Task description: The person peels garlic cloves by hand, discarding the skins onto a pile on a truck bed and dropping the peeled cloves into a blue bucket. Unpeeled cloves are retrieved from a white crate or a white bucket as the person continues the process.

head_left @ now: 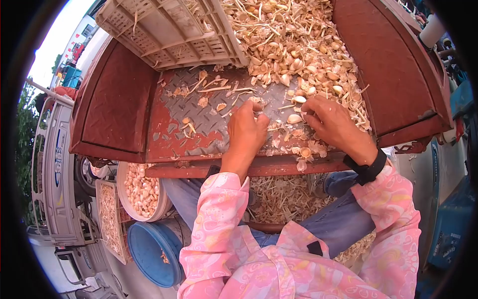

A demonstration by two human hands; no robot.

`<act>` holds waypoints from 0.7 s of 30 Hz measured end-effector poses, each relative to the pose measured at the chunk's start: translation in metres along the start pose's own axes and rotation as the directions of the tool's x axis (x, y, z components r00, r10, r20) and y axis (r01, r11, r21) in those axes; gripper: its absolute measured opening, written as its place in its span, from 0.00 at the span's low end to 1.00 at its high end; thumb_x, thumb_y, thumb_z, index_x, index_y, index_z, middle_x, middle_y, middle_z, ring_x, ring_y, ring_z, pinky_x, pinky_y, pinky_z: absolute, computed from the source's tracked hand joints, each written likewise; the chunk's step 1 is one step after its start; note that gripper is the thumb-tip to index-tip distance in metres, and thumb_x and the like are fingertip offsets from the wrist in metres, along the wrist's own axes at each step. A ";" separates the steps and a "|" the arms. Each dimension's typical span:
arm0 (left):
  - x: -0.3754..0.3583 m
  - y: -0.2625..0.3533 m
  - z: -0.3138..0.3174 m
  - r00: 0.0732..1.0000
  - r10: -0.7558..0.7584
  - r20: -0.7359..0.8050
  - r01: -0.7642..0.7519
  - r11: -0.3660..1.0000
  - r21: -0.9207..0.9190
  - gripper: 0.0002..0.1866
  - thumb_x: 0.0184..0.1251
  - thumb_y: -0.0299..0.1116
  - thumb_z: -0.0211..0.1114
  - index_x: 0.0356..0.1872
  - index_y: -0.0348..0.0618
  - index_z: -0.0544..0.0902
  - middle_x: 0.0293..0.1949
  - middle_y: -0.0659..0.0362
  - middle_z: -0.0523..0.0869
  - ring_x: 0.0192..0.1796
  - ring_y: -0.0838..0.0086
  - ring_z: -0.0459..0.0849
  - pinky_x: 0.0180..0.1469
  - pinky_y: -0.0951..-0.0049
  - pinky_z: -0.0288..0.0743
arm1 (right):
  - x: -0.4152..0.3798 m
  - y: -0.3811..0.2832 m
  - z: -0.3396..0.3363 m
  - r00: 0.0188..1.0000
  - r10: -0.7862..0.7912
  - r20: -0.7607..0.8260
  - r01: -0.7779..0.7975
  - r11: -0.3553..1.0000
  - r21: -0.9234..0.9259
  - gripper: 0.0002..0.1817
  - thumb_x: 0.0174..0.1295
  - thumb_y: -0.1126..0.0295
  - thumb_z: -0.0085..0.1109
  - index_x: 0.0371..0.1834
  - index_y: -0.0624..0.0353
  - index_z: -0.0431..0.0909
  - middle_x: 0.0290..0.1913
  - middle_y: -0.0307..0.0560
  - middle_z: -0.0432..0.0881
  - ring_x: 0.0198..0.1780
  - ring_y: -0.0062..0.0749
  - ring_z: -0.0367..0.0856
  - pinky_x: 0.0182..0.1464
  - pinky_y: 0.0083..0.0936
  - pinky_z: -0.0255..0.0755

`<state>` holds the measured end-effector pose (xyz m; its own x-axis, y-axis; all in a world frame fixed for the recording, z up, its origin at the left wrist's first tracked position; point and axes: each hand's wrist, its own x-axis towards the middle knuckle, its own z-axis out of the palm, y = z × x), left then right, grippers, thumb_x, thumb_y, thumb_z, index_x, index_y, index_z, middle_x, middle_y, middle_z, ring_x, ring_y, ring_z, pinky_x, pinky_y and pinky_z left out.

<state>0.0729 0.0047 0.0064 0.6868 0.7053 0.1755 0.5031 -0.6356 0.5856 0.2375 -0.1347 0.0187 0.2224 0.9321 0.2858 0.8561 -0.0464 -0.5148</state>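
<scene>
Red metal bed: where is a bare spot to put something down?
The bare patch lies left of the left hand, below the tilted crate. It is crowded around the right hand, where the garlic pile spreads.

A loose heap of pale, papery garlic cloves, skins and dry stalks (298, 45) spreads over the back and right of the red-painted metal bed. One plump cream-coloured garlic clove (294, 118) lies on its side on the tread plate between the two hands, another whitish clove (299, 99) just beyond it at the heap's near edge.
</scene>
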 end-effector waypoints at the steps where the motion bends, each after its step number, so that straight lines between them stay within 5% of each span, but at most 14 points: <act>1: -0.002 0.001 -0.005 0.984 -0.145 0.102 0.171 0.928 -0.330 0.15 0.58 0.26 0.59 0.46 0.32 0.76 0.30 0.48 0.83 0.32 0.64 0.83 0.34 0.68 0.78 | 0.000 -0.003 0.001 1.000 -0.006 0.007 0.005 0.998 0.060 0.07 0.59 0.69 0.55 0.37 0.61 0.74 0.33 0.51 0.76 0.38 0.48 0.78 0.39 0.38 0.71; 3: -0.009 0.004 -0.014 0.873 -0.276 0.403 0.486 0.416 -0.768 0.15 0.60 0.26 0.59 0.48 0.30 0.76 0.29 0.54 0.83 0.31 0.75 0.83 0.31 0.78 0.79 | 0.001 -0.011 0.002 0.999 -0.024 0.044 0.014 0.977 0.212 0.07 0.59 0.69 0.55 0.36 0.62 0.74 0.31 0.51 0.76 0.35 0.47 0.77 0.37 0.36 0.70; 4: -0.016 0.007 -0.019 0.876 -0.188 0.445 0.480 0.231 -0.846 0.16 0.64 0.24 0.57 0.52 0.27 0.73 0.31 0.57 0.83 0.30 0.83 0.82 0.29 0.87 0.79 | 0.002 -0.019 0.000 0.997 -0.037 0.074 0.014 0.953 0.301 0.07 0.59 0.69 0.55 0.35 0.62 0.74 0.30 0.51 0.76 0.34 0.47 0.77 0.36 0.35 0.70; 7: -0.029 0.012 -0.013 0.875 -0.100 0.474 0.478 0.013 -0.878 0.16 0.63 0.23 0.58 0.51 0.29 0.74 0.33 0.56 0.83 0.32 0.80 0.83 0.34 0.84 0.81 | 0.003 -0.032 0.004 0.992 -0.104 0.065 0.069 0.913 0.402 0.07 0.60 0.69 0.56 0.34 0.62 0.74 0.27 0.50 0.77 0.30 0.44 0.77 0.33 0.33 0.69; 9: -0.033 0.015 -0.010 0.892 -0.090 0.443 0.445 0.002 -0.896 0.15 0.62 0.24 0.61 0.49 0.31 0.74 0.35 0.56 0.83 0.33 0.80 0.83 0.35 0.85 0.80 | 0.003 -0.032 0.005 0.983 -0.180 0.036 0.158 0.930 0.331 0.07 0.60 0.70 0.56 0.34 0.62 0.75 0.27 0.50 0.77 0.30 0.42 0.78 0.32 0.32 0.69; 13: -0.043 0.012 -0.006 0.912 -0.056 0.406 0.403 -0.061 -0.913 0.12 0.61 0.25 0.64 0.44 0.34 0.75 0.38 0.56 0.82 0.35 0.80 0.83 0.37 0.84 0.79 | 0.002 -0.036 -0.001 0.993 -0.076 0.094 0.034 0.921 0.388 0.06 0.60 0.70 0.55 0.34 0.63 0.75 0.25 0.49 0.77 0.29 0.43 0.78 0.32 0.32 0.69; 15: -0.057 0.020 -0.015 0.924 0.082 0.373 0.381 -0.233 -0.895 0.11 0.60 0.24 0.64 0.42 0.36 0.75 0.38 0.54 0.82 0.36 0.78 0.83 0.37 0.83 0.79 | 0.003 -0.030 -0.007 0.983 0.091 0.156 -0.162 0.830 0.534 0.06 0.61 0.71 0.54 0.35 0.63 0.75 0.24 0.50 0.76 0.28 0.46 0.77 0.32 0.33 0.69; 18: -0.084 0.065 -0.048 0.852 0.429 0.300 0.482 -0.417 -0.770 0.10 0.58 0.22 0.65 0.40 0.37 0.76 0.40 0.51 0.81 0.37 0.75 0.82 0.39 0.79 0.78 | 0.012 0.004 -0.009 0.972 0.233 -0.016 -0.212 0.907 0.363 0.06 0.59 0.72 0.53 0.36 0.62 0.76 0.27 0.51 0.77 0.31 0.49 0.77 0.33 0.35 0.69; 19: -0.095 0.077 -0.056 0.788 0.538 0.298 0.551 -0.401 -0.732 0.10 0.57 0.22 0.66 0.38 0.37 0.76 0.40 0.50 0.80 0.38 0.71 0.81 0.41 0.76 0.76 | 0.013 0.009 -0.006 0.986 0.159 -0.043 -0.144 0.959 0.245 0.05 0.59 0.73 0.53 0.36 0.62 0.76 0.28 0.51 0.77 0.32 0.49 0.77 0.34 0.36 0.70; 21: -0.098 0.093 -0.050 0.684 0.729 0.035 0.468 -0.401 -0.788 0.07 0.58 0.22 0.65 0.36 0.36 0.77 0.40 0.49 0.81 0.38 0.68 0.81 0.42 0.74 0.74 | 0.014 0.012 0.003 0.997 0.002 -0.078 -0.002 1.000 -0.002 0.06 0.58 0.73 0.54 0.36 0.61 0.76 0.31 0.50 0.77 0.35 0.49 0.78 0.36 0.37 0.71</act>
<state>0.0261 -0.1077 0.0834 0.8548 0.0079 0.5188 -0.2934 0.8321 0.4707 0.2500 -0.1216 0.0142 0.2597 0.9014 0.3465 0.8564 -0.0492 -0.5139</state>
